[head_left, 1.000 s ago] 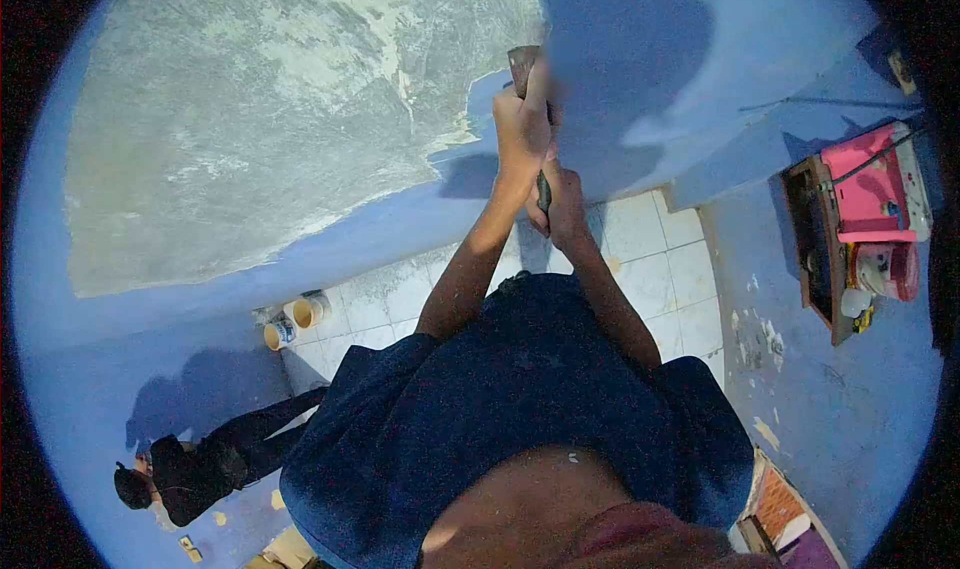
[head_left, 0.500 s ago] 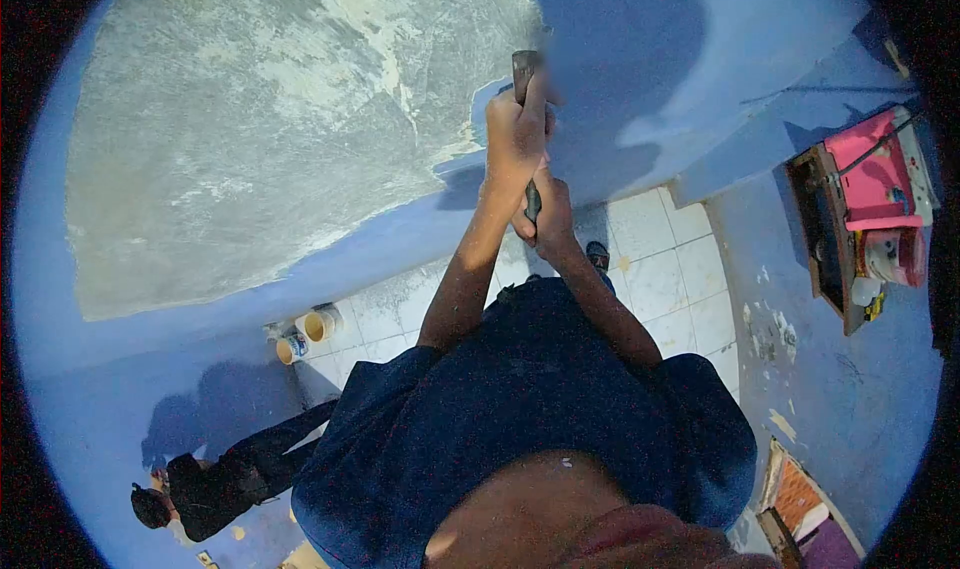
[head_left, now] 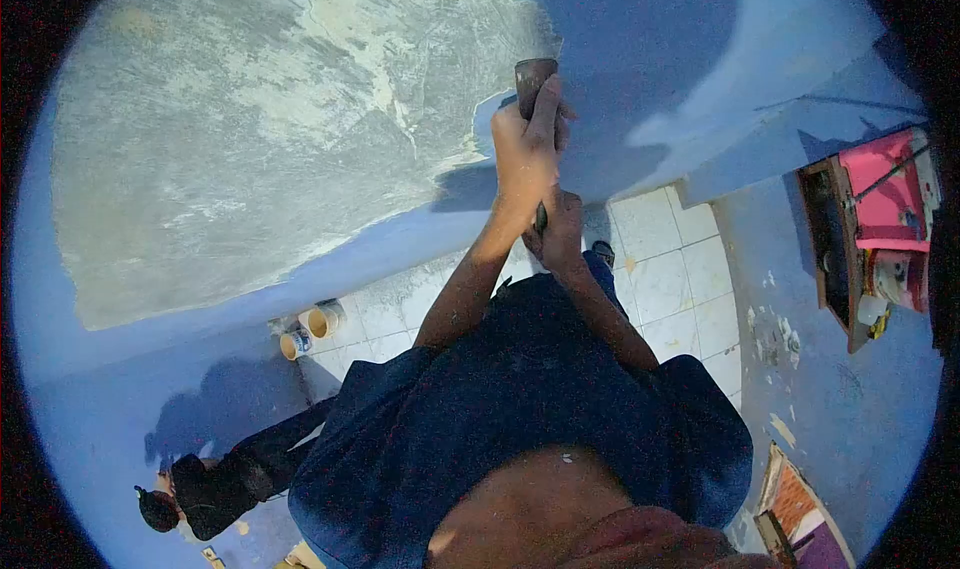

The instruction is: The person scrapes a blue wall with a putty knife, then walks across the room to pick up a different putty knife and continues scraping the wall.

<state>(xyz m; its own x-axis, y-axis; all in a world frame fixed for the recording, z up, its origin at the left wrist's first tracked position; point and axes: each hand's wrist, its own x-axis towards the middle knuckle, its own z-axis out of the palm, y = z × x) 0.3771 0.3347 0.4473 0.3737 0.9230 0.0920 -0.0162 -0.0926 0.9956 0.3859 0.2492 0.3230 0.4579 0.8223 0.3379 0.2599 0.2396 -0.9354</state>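
A dark-headed scraper (head_left: 536,73) is held up against the wall, its head by the ragged edge where blue paint meets bare grey plaster (head_left: 260,139). My left hand (head_left: 527,154) is wrapped round it just below the head. Lower down, my right hand (head_left: 560,231) is closed round the end of the dark handle (head_left: 541,218), close under the left wrist. Both forearms reach forward from dark blue sleeves. Fingers partly hide the shaft between the two hands.
Two buckets (head_left: 322,321) stand on the white tiled floor (head_left: 665,259) by the wall. At the left, a person in dark clothes (head_left: 215,494) is near the blue wall. A wooden shelf (head_left: 832,259) with pink items (head_left: 885,194) juts from the right wall.
The scraper and both hands have shifted slightly right and down in view. The scraper's head has turned and shows broader. Both hands keep their hold.
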